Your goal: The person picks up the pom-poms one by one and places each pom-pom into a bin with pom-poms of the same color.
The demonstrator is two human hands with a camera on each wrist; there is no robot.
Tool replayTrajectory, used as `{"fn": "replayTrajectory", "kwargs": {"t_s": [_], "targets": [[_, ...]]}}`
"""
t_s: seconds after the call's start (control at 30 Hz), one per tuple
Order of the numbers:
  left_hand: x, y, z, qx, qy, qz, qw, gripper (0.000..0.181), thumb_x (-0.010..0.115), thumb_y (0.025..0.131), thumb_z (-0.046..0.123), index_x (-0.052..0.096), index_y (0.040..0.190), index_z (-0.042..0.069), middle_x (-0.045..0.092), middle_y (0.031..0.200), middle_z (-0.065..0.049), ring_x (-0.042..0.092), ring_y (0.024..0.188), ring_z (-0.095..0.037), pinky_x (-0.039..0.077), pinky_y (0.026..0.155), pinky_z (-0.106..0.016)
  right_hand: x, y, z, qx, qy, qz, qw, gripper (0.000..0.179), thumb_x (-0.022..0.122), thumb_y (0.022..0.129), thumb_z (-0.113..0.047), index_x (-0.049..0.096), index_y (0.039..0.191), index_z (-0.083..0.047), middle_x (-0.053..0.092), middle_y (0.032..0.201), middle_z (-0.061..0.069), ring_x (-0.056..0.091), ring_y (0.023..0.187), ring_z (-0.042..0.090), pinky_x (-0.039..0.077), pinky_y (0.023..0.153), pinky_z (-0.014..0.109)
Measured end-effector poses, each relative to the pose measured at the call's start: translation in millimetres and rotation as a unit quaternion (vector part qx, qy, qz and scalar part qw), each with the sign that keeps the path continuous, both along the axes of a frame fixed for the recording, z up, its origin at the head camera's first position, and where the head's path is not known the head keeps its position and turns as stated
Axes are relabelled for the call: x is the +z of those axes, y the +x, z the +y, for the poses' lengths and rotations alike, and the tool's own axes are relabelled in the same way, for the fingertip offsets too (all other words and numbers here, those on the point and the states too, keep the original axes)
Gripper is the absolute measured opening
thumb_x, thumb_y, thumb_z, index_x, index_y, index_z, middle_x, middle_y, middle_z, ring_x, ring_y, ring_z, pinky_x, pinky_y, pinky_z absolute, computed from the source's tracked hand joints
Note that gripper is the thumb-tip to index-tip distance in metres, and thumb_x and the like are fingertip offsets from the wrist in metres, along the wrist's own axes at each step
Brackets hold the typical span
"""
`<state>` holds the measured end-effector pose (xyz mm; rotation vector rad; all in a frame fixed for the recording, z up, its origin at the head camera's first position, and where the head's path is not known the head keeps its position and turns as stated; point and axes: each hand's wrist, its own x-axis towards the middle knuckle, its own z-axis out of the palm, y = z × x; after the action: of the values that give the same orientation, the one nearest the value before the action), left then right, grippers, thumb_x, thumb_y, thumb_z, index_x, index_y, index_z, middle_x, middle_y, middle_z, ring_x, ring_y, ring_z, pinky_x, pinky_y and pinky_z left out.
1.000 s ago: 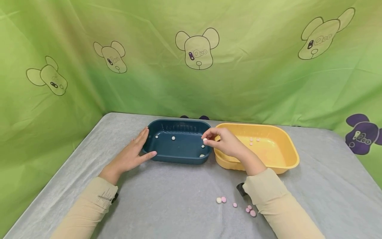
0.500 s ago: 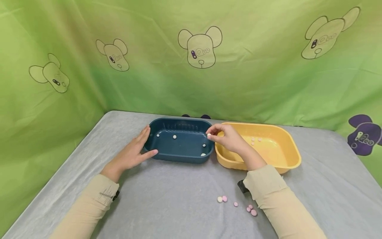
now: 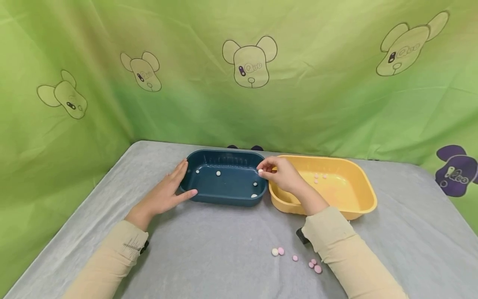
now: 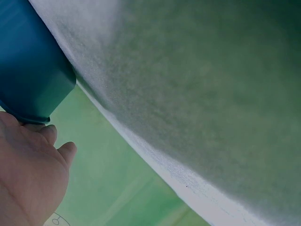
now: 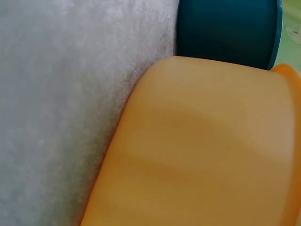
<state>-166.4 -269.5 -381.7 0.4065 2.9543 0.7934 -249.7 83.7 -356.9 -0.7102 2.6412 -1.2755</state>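
Observation:
My right hand (image 3: 281, 174) is over the right end of a dark blue plastic tray (image 3: 224, 201), beside the yellow tray. Thumb and fingertips pinch a small white ball (image 3: 260, 171). Flat against the blue tray's left side rests my left hand (image 3: 162, 195), its fingers straight and thumb along the front rim. The left wrist view shows those fingers (image 4: 49, 134) at the tray's rim. Several white balls, one of them a white ball (image 3: 218, 173) near the middle, lie inside the blue tray. The right hand is out of sight in the right wrist view.
Right of the blue tray stands a yellow plastic tray (image 3: 367, 203) holding three small pink balls (image 3: 316, 176). Nearer on the grey cloth-covered table (image 3: 209, 245) lie a white ball (image 3: 274, 252) and several pink balls (image 3: 318, 269). A green printed curtain (image 3: 186, 104) hangs behind.
My right hand has shifted slightly up and to the right, still pinching the white ball. My left hand stays at the blue tray, and the view has shifted a little.

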Motion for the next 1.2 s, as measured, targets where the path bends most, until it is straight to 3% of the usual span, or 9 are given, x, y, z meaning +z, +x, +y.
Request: {"fn": "replayTrajectory", "kwargs": {"t_s": [0.3,0.57,1.2], "targets": [[2.2,2.2,-0.9,0.005,0.002,0.002,1.0000,0.095,0.054,0.096,0.059,0.000,0.161,0.014,-0.001,0.169,-0.006,0.007,0.156,-0.029,0.011,0.121,-0.064,1.3,-2.2,-4.5,-0.008,0.014,0.001,0.9999,0.020,0.065,0.094,-0.006,0.069,0.111,0.005,0.064,0.093,0.012,0.058,0.088,0.023,0.048,0.080,0.031],[-0.5,2.8,-2.4,0.007,0.001,0.004,1.0000,0.096,0.054,0.096,0.060,0.000,0.161,0.015,-0.001,0.169,-0.006,0.008,0.156,-0.030,0.011,0.121,-0.064,3.0,-7.5,-11.7,-0.025,0.008,0.006,0.9996,0.024,0.065,0.094,-0.006,0.067,0.113,0.008,0.063,0.087,0.012,0.053,0.080,0.019,0.043,0.072,0.025],[0.3,0.4,0.7,0.005,0.001,0.001,1.0000,0.095,0.053,0.096,0.060,0.001,0.161,0.015,-0.001,0.169,-0.005,0.008,0.156,-0.029,0.012,0.122,-0.062,6.0,-2.7,-0.5,-0.024,0.003,0.007,0.9997,0.023,0.063,0.096,-0.009,0.069,0.113,0.005,0.070,0.103,0.017,0.061,0.093,0.027,0.048,0.082,0.032]]}}
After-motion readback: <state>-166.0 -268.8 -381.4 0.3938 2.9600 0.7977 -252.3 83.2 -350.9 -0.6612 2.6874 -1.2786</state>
